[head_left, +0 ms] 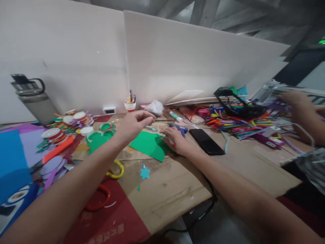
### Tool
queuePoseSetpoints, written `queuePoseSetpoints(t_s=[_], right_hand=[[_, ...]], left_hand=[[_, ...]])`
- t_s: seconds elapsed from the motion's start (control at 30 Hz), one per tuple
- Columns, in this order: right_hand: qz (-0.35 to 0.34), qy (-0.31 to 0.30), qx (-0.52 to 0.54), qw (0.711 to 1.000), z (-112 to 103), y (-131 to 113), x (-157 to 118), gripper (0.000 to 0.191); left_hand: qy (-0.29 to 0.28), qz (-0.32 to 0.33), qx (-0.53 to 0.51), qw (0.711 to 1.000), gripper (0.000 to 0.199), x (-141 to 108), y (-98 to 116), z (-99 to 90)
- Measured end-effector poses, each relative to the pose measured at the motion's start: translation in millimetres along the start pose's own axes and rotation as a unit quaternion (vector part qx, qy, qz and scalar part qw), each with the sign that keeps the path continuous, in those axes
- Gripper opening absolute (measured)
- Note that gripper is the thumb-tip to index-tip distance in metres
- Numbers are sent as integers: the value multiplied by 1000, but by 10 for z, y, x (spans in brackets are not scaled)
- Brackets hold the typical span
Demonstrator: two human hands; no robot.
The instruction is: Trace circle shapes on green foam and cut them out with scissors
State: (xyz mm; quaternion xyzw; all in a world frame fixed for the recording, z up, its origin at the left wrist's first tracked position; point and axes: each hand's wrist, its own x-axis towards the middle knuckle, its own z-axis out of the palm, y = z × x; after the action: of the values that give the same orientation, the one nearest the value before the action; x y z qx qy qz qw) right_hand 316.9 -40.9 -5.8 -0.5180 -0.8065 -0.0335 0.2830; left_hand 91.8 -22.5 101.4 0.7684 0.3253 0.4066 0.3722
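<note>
Curls left hand (143,119), thumb near fingertips; bends right hand (176,139) at green sheet (148,144); cannot tell either's grip.

Dim, flat light; soft motion blur, edges stretched wide

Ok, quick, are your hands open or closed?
Left hand: curled, nothing visible in it, can't tell if closed.
Right hand: at the green sheet, can't tell.
</note>
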Motion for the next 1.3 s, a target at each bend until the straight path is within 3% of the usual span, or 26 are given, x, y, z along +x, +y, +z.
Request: queuePoseSetpoints(t_s=[0.53,0.77,0.9,1.1,1.3], right_hand=[[-32,1,-4,999,106,92,-1,31],[-32,18,9,999,17,16,5,30],[-32,30,45,998,-63,-29,15,29],[6,85,127,988,-76,-60,2,27],[59,126,170,976,-165,-13,30,25]], left_hand=[[-41,-23,13,999,22,33,-241,97],[-23,-38,107,993,22,116,-490,-13],[-51,-11,239,970,24,119,-596,-15],[-152,48,322,933,29,104,-736,55],[-194,18,422,885,35,96,-941,15]])
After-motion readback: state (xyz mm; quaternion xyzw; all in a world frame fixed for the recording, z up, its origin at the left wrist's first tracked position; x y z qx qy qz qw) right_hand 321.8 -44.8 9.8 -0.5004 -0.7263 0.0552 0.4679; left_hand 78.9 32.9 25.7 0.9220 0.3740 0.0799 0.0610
